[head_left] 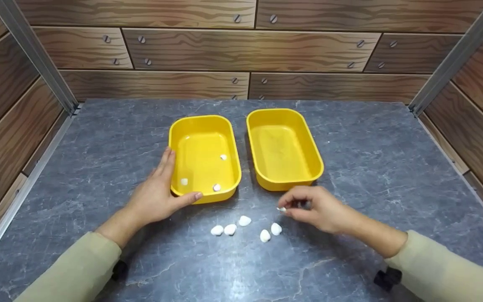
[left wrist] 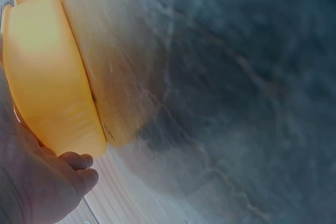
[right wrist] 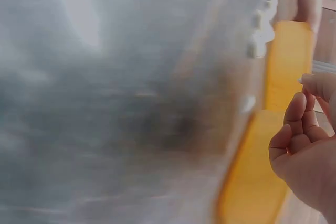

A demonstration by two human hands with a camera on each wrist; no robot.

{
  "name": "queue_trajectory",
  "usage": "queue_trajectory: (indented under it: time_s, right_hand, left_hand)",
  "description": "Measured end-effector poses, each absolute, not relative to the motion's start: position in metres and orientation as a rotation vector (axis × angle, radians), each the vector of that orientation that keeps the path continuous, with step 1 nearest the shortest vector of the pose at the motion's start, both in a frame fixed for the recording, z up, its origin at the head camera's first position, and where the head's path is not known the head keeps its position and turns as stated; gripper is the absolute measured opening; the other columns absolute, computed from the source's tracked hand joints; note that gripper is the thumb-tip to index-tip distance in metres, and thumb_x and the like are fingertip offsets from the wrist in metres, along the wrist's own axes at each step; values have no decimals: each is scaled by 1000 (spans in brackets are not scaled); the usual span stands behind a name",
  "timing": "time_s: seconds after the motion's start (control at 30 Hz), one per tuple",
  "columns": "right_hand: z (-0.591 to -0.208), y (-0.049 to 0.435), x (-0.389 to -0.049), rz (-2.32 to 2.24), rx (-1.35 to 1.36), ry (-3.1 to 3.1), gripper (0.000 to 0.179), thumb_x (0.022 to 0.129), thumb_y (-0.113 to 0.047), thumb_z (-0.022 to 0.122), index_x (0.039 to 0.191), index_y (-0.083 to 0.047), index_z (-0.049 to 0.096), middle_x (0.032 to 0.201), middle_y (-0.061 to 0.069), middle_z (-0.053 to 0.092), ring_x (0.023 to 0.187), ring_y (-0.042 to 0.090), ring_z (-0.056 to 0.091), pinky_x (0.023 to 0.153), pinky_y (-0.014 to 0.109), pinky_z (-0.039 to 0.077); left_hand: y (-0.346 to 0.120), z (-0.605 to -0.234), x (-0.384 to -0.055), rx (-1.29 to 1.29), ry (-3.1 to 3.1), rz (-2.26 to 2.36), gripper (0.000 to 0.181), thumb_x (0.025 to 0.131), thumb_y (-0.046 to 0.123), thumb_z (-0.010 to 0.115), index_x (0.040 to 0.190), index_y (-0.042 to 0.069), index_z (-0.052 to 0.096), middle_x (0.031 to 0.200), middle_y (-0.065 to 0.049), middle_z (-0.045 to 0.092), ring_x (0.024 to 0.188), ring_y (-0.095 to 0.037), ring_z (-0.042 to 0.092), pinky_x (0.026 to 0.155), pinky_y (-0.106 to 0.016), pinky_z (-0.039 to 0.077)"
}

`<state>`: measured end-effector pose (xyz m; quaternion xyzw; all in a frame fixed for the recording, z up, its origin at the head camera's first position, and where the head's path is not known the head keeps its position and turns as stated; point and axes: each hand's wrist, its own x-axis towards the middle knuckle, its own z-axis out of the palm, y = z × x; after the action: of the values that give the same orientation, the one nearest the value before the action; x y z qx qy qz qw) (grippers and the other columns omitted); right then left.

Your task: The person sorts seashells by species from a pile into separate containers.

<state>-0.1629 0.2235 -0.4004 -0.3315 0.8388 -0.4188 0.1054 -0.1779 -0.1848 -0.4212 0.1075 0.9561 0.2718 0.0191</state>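
a grey marbled tabletop (head_left: 367,167) bears a yellow rounded-rectangular plastic left tray (head_left: 201,161) and, just beside it, a matching yellow right tray (head_left: 283,151); the left hand (head_left: 154,191), fingers stretched out rather than clenched, lies against the left tray's outer wall, thumb at the near rim; the right hand (head_left: 319,209), just by the right tray's near end, pinches a small white shell-like piece (head_left: 281,209); five white pieces (head_left: 229,229) lie on the tabletop, other white pieces (head_left: 216,187) inside the left tray
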Motion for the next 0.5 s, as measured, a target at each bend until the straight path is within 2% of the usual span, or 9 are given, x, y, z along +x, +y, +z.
queue_trajectory:
  time_s: [0.2, 0.3, 0.5]
  right_hand:
    - [-370, 195, -183, -1293, -984, 2474, 16, 99, -7, 75, 114, -6, 78, 103, 5, 75, 92, 16, 64, 84, 28, 55]
    - [-357, 176, -194, -1312, -994, 2493, 16, 99, -10, 75, 115, -6, 79, 101, 1, 74, 91, 18, 61, 83, 30, 51]
    - [-345, 136, -216, -1362, -1004, 2457, 17, 101, -10, 73, 117, -6, 78, 103, 2, 73, 91, 20, 61, 82, 33, 52]
  left_hand:
    - [-185, -422, -178, 308, 2962, 840, 127, 88, 76, 69, 171, 10, -1, 178, -9, -4, 153, -54, 26, 116, -72, 31]
    - [-185, -422, -178, 295, 2957, 843, 127, 88, 77, 68, 171, 12, -2, 178, -7, -4, 153, -54, 26, 115, -73, 32]
    - [-184, -420, -178, 307, 2963, 838, 127, 88, 77, 68, 171, 11, -2, 178, -9, -5, 152, -56, 27, 116, -73, 30]
